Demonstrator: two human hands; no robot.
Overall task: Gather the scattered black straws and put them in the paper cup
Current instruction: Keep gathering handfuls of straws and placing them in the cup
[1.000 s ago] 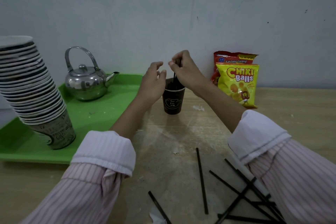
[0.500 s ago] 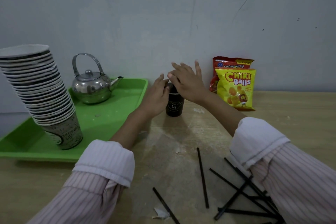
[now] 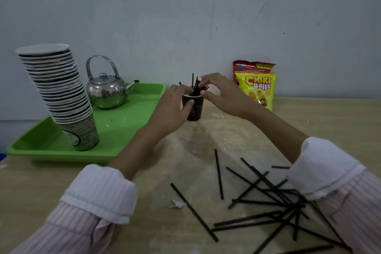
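While both hands work at the paper cup [image 3: 193, 109], task reads as partly done. Left hand [image 3: 175, 107] wrapped round cup wall, thumb across the front, grip pinching the cup steady. Right hand [image 3: 222, 95] just above and beside the rim, fingertips [image 3: 204, 83] pressed together on the tops of the straws in the cup [image 3: 194, 86]; looks like seating or straightening them, cannot tell for sure. Cup upright near the far edge of the surface [image 3: 144, 171], just right of the green tray [image 3: 115, 130], left of the snack bags [image 3: 255, 86].

Done: a small bunch standing in the cup, several tips poking above the rim.

Left: most of the scattered straws [image 3: 266, 202], criss-crossed in a pile toward the near right corner, partly under the right sleeve [image 3: 321, 169]. Two loose ones apart from the pile: one [image 3: 219, 173] lying front-to-back mid-surface, one [image 3: 193, 212] diagonal near the front edge beside a paper scrap [image 3: 177, 203].

Judgement: well under half done, several more gather-and-drop passes needed. Risk: cup light, easy to tip.
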